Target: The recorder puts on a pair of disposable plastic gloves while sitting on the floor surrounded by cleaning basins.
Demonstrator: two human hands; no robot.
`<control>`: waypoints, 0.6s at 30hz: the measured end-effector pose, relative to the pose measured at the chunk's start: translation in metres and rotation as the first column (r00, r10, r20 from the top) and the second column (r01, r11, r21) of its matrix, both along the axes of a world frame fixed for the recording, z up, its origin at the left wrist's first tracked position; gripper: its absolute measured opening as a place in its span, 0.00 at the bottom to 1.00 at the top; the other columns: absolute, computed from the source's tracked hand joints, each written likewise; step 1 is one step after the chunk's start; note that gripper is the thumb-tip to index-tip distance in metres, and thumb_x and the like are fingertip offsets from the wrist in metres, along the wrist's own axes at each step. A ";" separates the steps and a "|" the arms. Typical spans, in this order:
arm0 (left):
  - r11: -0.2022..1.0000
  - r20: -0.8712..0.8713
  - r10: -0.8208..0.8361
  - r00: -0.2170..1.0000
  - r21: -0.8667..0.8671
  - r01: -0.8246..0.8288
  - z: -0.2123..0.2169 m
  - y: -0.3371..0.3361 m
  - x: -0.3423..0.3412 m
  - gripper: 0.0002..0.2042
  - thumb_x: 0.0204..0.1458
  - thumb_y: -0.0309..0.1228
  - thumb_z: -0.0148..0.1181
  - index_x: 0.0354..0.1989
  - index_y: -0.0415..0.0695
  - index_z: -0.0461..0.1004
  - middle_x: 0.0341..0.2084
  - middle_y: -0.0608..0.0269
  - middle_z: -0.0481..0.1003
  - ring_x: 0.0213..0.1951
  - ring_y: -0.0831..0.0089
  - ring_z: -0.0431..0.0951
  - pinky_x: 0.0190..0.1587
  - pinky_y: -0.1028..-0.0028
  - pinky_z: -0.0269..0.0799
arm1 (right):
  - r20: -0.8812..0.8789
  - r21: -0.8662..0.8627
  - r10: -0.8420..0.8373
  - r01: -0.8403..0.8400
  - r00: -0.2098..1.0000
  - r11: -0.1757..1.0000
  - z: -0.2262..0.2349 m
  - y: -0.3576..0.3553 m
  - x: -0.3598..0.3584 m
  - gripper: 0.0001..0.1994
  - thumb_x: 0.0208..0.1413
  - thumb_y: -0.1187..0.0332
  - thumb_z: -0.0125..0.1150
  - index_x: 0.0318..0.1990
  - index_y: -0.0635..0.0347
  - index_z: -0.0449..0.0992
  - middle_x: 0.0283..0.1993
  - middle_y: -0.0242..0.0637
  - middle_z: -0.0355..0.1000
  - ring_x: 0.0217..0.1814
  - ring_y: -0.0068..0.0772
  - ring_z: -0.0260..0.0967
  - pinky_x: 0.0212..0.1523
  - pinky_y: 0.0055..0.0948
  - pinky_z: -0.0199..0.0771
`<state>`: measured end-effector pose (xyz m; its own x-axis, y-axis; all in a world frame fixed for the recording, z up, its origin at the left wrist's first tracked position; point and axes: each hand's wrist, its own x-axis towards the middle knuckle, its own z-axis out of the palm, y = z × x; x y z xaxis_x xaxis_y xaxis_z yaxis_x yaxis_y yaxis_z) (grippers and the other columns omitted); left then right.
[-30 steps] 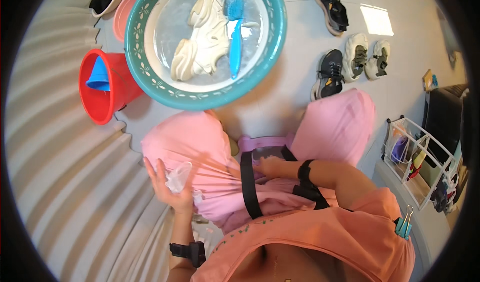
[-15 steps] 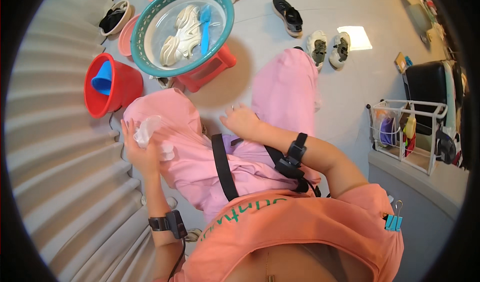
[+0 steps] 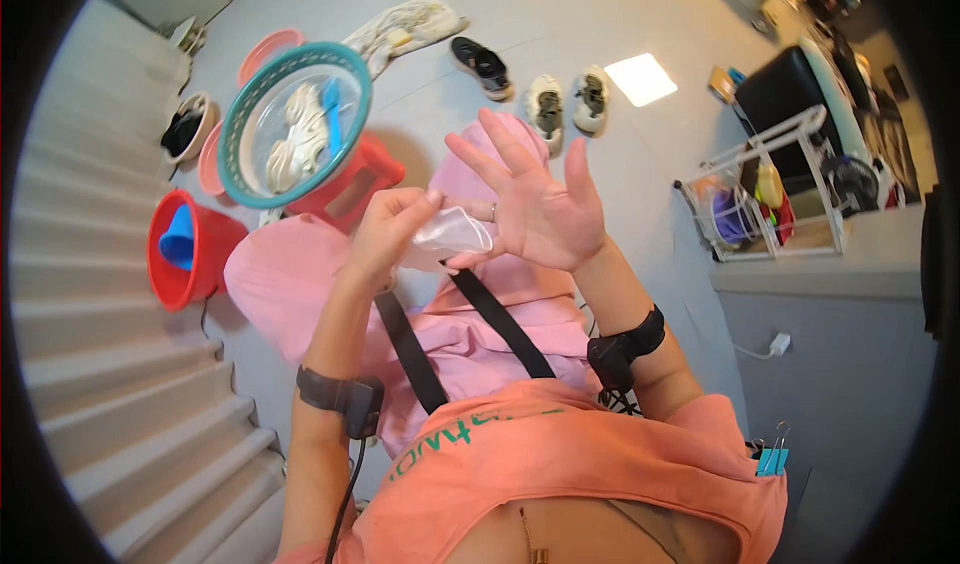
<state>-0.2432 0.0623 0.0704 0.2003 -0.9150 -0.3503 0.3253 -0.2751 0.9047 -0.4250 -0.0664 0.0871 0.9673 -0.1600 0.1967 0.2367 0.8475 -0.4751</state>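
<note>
My left hand (image 3: 383, 232) pinches a translucent disposable glove (image 3: 446, 234) in front of my lap, its rimmed opening turned toward the right. Beside it my right hand (image 3: 545, 209) is raised, palm showing and fingers spread, holding nothing. Its little finger is by the glove's opening; whether the tip is inside I cannot tell. Beyond my left knee a teal-rimmed basin (image 3: 240, 194) rests on a red stool (image 3: 362, 178). In the basin lie white shoes (image 3: 296, 142) and a blue brush (image 3: 333, 114).
A red bucket (image 3: 222, 256) holding a blue scoop (image 3: 178, 238) stands left, near the pale curtain (image 3: 100, 294). Ahead are a black shoe (image 3: 483, 68), white-and-dark shoes (image 3: 546, 109) and a crumpled cloth (image 3: 410, 29). A white wire rack (image 3: 770, 144) stands right.
Both hands have come up and together over my lap. The glove moved from beside my left knee to the middle, and my right hand opened out. The view has shifted too.
</note>
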 end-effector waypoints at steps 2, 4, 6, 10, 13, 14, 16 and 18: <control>0.988 0.014 -0.146 0.989 -0.040 0.146 0.009 -0.017 -0.014 0.15 0.49 0.33 0.65 0.41 0.34 0.78 0.36 0.57 0.78 0.36 0.76 0.78 0.38 0.79 0.72 | 0.033 -0.015 -0.016 0.017 0.999 1.000 0.003 -0.007 -0.022 0.46 0.51 0.23 0.31 0.73 0.31 0.31 0.78 0.34 0.25 0.76 0.62 0.37 0.58 0.68 0.63; 0.937 0.053 -0.306 0.950 -0.161 0.311 0.016 -0.031 -0.033 0.17 0.48 0.32 0.65 0.43 0.34 0.77 0.36 0.57 0.79 0.38 0.75 0.79 0.40 0.78 0.73 | 0.112 0.027 -0.033 0.031 0.993 0.999 0.004 -0.009 -0.038 0.47 0.50 0.22 0.32 0.73 0.31 0.32 0.78 0.35 0.26 0.76 0.61 0.37 0.58 0.65 0.66; 0.923 0.093 -0.366 0.926 -0.089 0.374 0.020 -0.049 -0.051 0.19 0.46 0.28 0.66 0.46 0.33 0.76 0.37 0.57 0.79 0.39 0.74 0.79 0.43 0.77 0.73 | 0.043 -0.053 -0.144 0.146 0.989 0.988 0.002 -0.006 -0.049 0.49 0.48 0.22 0.33 0.74 0.33 0.33 0.78 0.35 0.28 0.75 0.61 0.38 0.57 0.60 0.69; 0.927 0.162 -0.365 0.917 -0.033 0.375 0.021 -0.068 -0.076 0.15 0.44 0.22 0.66 0.42 0.31 0.77 0.36 0.59 0.79 0.38 0.75 0.78 0.43 0.76 0.73 | -0.008 -0.165 -0.206 0.202 0.978 0.965 -0.001 -0.009 -0.065 0.52 0.46 0.20 0.34 0.74 0.37 0.35 0.78 0.37 0.32 0.75 0.60 0.39 0.54 0.51 0.75; 0.929 0.348 -0.345 0.872 -0.007 0.370 0.018 -0.069 -0.079 0.12 0.44 0.23 0.66 0.38 0.32 0.78 0.33 0.62 0.79 0.34 0.78 0.78 0.39 0.78 0.73 | -0.006 -0.115 -0.200 0.198 0.980 0.973 -0.005 -0.011 -0.069 0.53 0.45 0.20 0.33 0.74 0.40 0.36 0.76 0.44 0.38 0.75 0.58 0.40 0.50 0.50 0.77; 0.934 0.331 -0.324 0.886 -0.038 0.355 0.017 -0.069 -0.079 0.12 0.43 0.24 0.66 0.37 0.33 0.79 0.31 0.62 0.79 0.33 0.78 0.78 0.37 0.79 0.73 | 0.022 -0.109 -0.165 0.167 0.986 0.980 -0.006 -0.013 -0.069 0.53 0.45 0.20 0.33 0.74 0.40 0.37 0.76 0.45 0.39 0.75 0.57 0.40 0.50 0.51 0.77; 0.955 0.367 -0.261 0.893 -0.034 0.293 0.012 -0.068 -0.080 0.12 0.42 0.25 0.66 0.36 0.34 0.80 0.28 0.62 0.80 0.31 0.79 0.78 0.34 0.79 0.72 | 0.043 -0.061 -0.112 0.114 0.993 0.992 -0.011 -0.017 -0.066 0.53 0.46 0.20 0.34 0.74 0.41 0.38 0.75 0.47 0.40 0.76 0.56 0.40 0.51 0.54 0.75; 0.959 0.383 -0.237 0.893 -0.057 0.279 0.009 -0.067 -0.078 0.12 0.41 0.24 0.66 0.35 0.34 0.81 0.28 0.62 0.80 0.31 0.79 0.78 0.34 0.79 0.73 | 0.067 -0.027 -0.061 0.063 0.996 0.998 -0.016 -0.021 -0.064 0.53 0.46 0.21 0.35 0.74 0.42 0.39 0.75 0.47 0.40 0.76 0.56 0.39 0.53 0.58 0.73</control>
<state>-0.3207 -0.0050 0.0793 0.0474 -0.9799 -0.1938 -0.1067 -0.1979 0.9744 -0.4888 -0.0873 0.0707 0.9406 -0.2123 0.2650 0.3197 0.8165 -0.4808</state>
